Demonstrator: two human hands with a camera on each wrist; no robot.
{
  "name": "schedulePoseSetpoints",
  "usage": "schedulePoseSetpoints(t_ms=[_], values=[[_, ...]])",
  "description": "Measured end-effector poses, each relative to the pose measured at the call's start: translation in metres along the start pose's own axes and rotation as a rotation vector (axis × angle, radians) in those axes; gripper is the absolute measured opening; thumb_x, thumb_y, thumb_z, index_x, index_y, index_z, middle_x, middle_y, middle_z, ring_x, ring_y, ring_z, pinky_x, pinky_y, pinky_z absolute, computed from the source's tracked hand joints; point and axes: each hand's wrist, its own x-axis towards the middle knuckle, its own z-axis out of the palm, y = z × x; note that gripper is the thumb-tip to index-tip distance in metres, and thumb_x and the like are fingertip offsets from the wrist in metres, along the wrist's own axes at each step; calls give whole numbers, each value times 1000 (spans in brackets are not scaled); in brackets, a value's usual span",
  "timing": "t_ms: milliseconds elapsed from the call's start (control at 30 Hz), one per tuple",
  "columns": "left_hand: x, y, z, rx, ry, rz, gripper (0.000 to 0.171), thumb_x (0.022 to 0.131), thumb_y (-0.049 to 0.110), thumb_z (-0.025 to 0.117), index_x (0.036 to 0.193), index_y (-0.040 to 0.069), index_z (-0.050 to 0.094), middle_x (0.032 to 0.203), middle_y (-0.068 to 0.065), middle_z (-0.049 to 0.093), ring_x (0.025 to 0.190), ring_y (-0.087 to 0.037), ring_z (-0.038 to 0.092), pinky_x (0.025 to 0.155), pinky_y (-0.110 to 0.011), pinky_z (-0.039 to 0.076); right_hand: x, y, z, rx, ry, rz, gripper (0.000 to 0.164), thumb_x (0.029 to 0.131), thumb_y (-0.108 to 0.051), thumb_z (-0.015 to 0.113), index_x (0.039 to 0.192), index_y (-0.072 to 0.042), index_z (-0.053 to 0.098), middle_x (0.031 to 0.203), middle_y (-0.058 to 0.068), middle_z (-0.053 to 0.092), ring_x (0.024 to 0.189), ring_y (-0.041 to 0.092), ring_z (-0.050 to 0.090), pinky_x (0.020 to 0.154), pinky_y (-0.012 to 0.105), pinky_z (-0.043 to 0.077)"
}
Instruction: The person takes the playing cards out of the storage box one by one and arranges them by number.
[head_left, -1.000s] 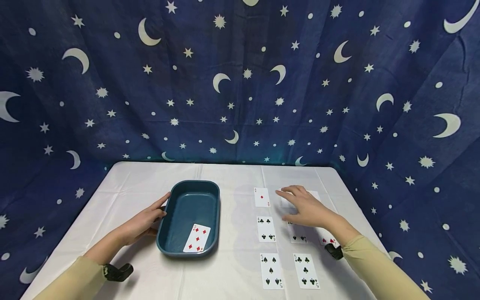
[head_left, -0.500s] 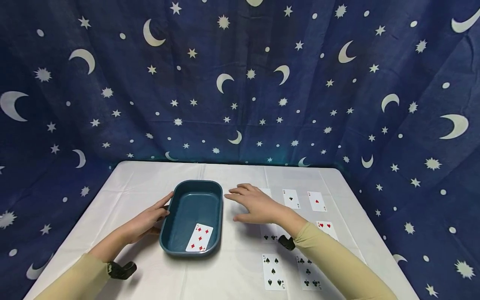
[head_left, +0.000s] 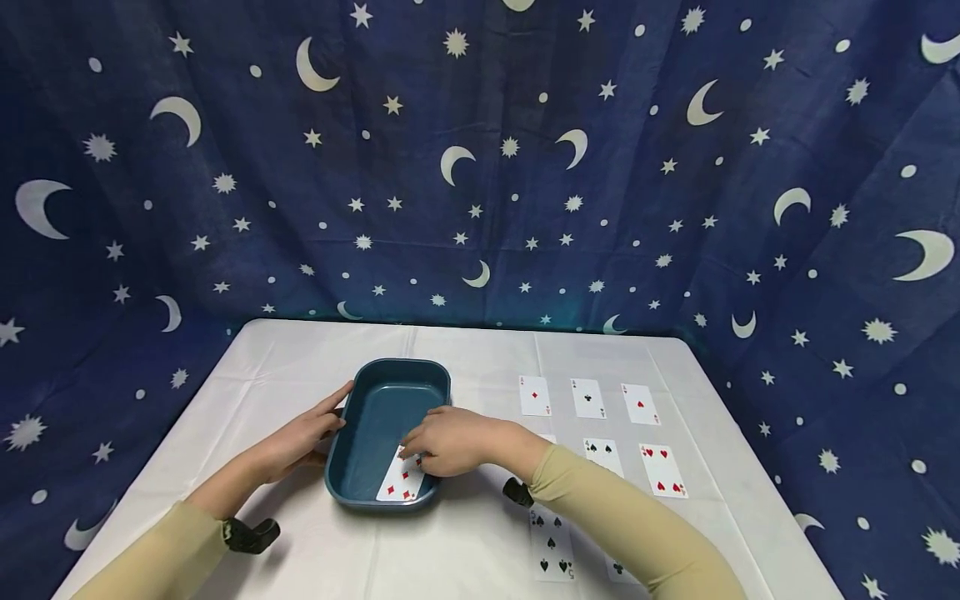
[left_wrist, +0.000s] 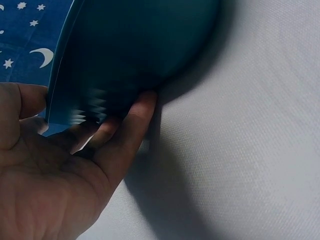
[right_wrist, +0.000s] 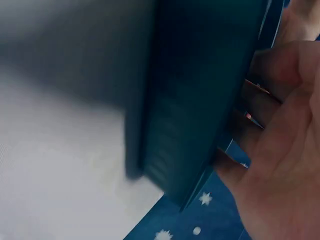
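A dark teal oval-cornered tray stands on the white table, a five of diamonds playing card lying inside at its near right. My left hand touches the tray's left side; in the left wrist view its fairly straight fingers lie against the outer wall. My right hand reaches over the right rim, fingertips down on the card's upper part and covering it. The right wrist view shows that hand's palm, with the fingertips hidden behind the tray wall. Whether they pinch the card cannot be seen.
Right of the tray lie face-up cards in rows: an ace of diamonds, an ace of clubs, an ace of hearts, fours and fives. My right sleeve covers some. A starry blue curtain hangs behind the table.
My right hand has swept left from above the cards, past the ace of diamonds, and down into the tray. The left hand stays at the tray's side. The five of diamonds keeps its place.
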Motion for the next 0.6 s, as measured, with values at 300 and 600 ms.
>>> schedulePoseSetpoints(t_ms=[300, 600], values=[[1, 0, 0, 3, 0, 3, 69, 107, 18, 38, 166, 32, 6, 166, -28, 3, 147, -54, 20, 97, -64, 47, 5, -18, 8, -67, -131, 58, 44, 107, -33, 36, 140, -32, 65, 145, -18, 56, 135, -2, 46, 121, 40, 21], [0, -1, 1, 11, 6, 3, 69, 107, 18, 37, 166, 32, 6, 166, -29, 2, 146, -55, 20, 97, -65, 46, 20, -9, 12, -131, -96, 40, 36, 107, -30, 47, 138, -32, 65, 148, -17, 53, 135, -2, 46, 122, 46, 19]])
